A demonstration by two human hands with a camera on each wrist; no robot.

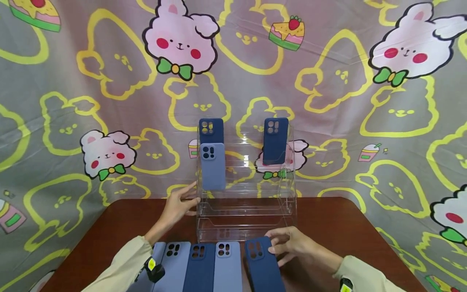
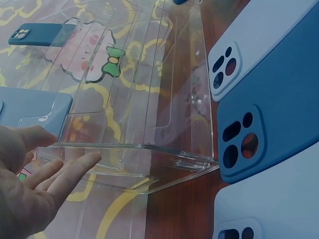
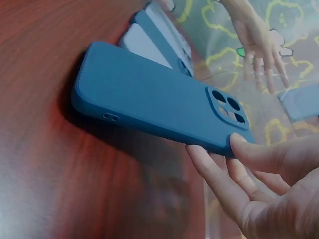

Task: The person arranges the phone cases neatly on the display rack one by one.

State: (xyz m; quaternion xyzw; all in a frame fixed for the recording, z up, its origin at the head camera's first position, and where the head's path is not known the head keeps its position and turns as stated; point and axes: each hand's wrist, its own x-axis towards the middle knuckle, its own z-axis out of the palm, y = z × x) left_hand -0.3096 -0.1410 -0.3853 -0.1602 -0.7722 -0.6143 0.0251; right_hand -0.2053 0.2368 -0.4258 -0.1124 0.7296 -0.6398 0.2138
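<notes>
In the head view my right hand (image 1: 294, 244) pinches a dark blue phone case (image 1: 265, 265) by its upper right edge. The right wrist view shows that phone case (image 3: 144, 94) tilted above the table, thumb on the back near the camera cutouts and fingers underneath. My left hand (image 1: 177, 209) is at the left side of a clear tiered display stand (image 1: 246, 211), its fingers loosely extended and holding nothing. On the stand's left, a light blue case (image 1: 213, 172) sits in front of a dark blue case (image 1: 216, 132); another dark blue case (image 1: 275, 142) stands at the upper right.
Several light and dark blue cases lie side by side at the table's front, among them a light blue case (image 1: 228, 269) and a dark blue case (image 1: 200, 269). The reddish-brown table (image 1: 335, 227) meets a patterned curtain (image 1: 328, 121) behind the stand.
</notes>
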